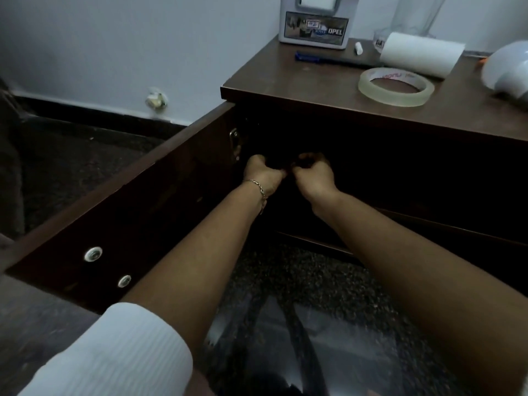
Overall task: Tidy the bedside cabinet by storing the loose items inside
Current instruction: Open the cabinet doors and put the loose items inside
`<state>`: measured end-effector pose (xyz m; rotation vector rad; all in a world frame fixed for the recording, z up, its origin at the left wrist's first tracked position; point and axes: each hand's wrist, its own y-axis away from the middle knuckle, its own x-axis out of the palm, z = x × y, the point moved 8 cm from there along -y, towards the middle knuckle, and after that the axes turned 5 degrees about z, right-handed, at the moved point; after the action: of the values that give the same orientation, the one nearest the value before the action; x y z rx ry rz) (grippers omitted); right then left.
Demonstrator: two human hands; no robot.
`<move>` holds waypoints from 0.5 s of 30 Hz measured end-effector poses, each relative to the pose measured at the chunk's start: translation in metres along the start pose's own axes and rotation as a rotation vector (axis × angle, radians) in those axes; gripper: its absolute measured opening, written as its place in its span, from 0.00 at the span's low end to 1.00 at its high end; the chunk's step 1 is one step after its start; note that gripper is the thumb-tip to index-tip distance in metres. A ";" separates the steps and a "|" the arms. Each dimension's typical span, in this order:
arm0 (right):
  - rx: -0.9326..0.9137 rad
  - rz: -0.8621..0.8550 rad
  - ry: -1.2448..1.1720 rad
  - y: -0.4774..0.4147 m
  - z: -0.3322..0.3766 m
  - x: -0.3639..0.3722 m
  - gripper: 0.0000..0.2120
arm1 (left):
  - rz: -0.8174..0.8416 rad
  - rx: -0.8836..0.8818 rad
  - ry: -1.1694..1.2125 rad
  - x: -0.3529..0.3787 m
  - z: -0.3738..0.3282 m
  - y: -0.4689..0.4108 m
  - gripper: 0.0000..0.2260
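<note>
Inside cabinet: left hand, right hand

The cabinet is dark reddish-brown wood, and its open door is the same brown with two silvery round fittings. The tape roll is clear yellowish with red print inside. The paper roll is white, the pen blue, the box pale grey. The floor is dark and speckled. The sleeve is white and ribbed.
</note>
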<state>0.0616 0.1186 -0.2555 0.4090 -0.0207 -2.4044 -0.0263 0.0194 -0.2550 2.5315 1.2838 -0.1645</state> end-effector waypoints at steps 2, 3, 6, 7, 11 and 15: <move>-0.010 -0.034 0.005 -0.009 0.002 0.004 0.11 | -0.080 0.005 -0.045 -0.006 -0.003 -0.007 0.16; -0.010 -0.050 0.015 -0.012 0.001 0.005 0.11 | -0.121 -0.005 -0.088 -0.008 -0.005 -0.008 0.15; -0.018 -0.067 0.088 -0.021 0.001 0.010 0.15 | -0.191 -0.012 -0.249 -0.009 -0.015 -0.013 0.14; -0.032 -0.068 0.118 -0.024 0.001 0.011 0.16 | -0.193 0.002 -0.288 -0.008 -0.018 -0.015 0.14; -0.043 -0.053 0.230 -0.036 0.002 0.017 0.17 | -0.134 0.012 -0.394 -0.001 -0.016 -0.023 0.15; -0.042 -0.066 0.236 -0.037 0.003 0.016 0.15 | -0.095 0.044 -0.440 -0.001 -0.016 -0.023 0.15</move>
<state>0.0255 0.1361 -0.2621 0.6809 0.1504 -2.4015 -0.0461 0.0365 -0.2441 2.2891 1.2252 -0.7319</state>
